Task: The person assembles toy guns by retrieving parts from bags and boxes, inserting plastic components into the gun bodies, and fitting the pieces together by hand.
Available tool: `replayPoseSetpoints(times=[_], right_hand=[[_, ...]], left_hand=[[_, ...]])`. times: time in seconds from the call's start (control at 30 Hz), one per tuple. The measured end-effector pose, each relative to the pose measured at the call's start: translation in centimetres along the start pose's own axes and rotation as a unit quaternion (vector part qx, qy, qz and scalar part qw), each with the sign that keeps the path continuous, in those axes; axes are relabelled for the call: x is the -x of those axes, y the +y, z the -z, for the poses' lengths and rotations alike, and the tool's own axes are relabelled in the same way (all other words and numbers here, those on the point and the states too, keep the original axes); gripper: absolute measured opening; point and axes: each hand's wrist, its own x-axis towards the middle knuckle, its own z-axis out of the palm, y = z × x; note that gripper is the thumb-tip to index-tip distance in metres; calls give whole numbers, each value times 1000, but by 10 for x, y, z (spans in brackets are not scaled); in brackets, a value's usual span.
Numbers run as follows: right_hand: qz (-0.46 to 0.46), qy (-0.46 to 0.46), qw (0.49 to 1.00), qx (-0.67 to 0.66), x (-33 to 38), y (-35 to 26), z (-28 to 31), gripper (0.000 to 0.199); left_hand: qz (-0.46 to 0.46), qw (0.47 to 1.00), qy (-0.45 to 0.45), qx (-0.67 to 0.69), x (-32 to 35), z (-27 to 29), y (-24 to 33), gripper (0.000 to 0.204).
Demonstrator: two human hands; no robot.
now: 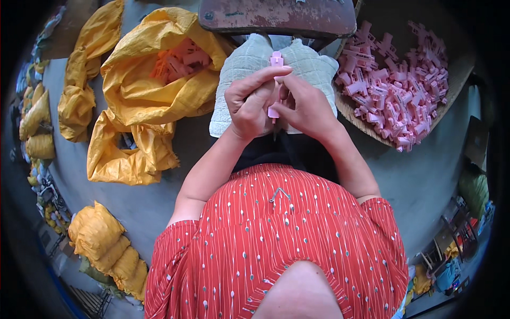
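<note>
Over my lap, both hands close together around a long, narrow pink plastic part (276, 59). My left hand (249, 106) is curled, its forefinger stretched across the part and the other fingers folded in. My right hand (308, 103) pinches the part lower down, its thumb near the lower pink end (273, 112). A thin point sticks out below that end. The part's middle is hidden by my fingers, so I cannot tell whether it is one piece or two joined. Under my hands, a pale quilted cloth (234, 72) covers my knees.
A large bin (451, 101) at right holds a heap of pink plastic parts (393, 101). At left, an open yellow woven sack (133, 85) contains pink and orange pieces. Another yellow sack (122, 167) lies nearer. A worn brown stool (276, 18) stands ahead; stuffed yellow sacks (106, 239) sit at lower left.
</note>
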Motion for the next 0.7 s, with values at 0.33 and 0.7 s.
replayPoseSetpoints(times=[0.33,0.7], right_hand=[[21,-9,999,30,-9,31,-27,18],[-209,22,931,298,45,334,63,43]], left_hand=[[-218,899,-58,-376,6,-5,-28,26],[152,771,-68,-615,-9,0,1,52]])
